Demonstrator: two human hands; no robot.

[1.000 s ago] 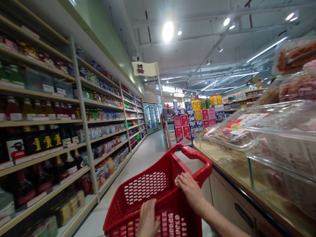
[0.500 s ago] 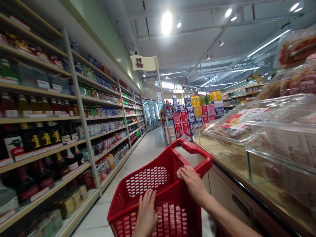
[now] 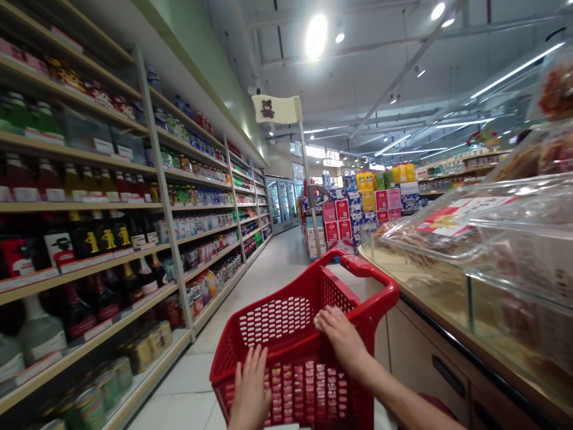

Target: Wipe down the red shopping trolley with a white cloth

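Observation:
A red plastic shopping cart point(image 3: 364, 370) with perforated walls stands in front of me, its curved handle at the upper right. My left hand point(image 3: 251, 385) lies on the near side rim, fingers stretched out and holding nothing. Farther right along the same rim is my right hand point(image 3: 342, 340), its fingers bent over the edge. A small white crumpled wad point(image 3: 319, 321), like tissue, shows under its fingertips. Most of the wad is hidden by the fingers.
Drink shelves point(image 3: 152, 155) line the left side. On the right, a counter point(image 3: 430, 334) with clear plastic food packs point(image 3: 465, 221) stands close to the cart. Stacked cartons point(image 3: 338, 230) and a bear flag point(image 3: 277, 109) are ahead, with fridges point(image 3: 282, 203) behind.
The scene has shifted to the right in my view. My left hand has slid leftward along the cart rim. My right hand has also moved left along the rim, away from the handle.

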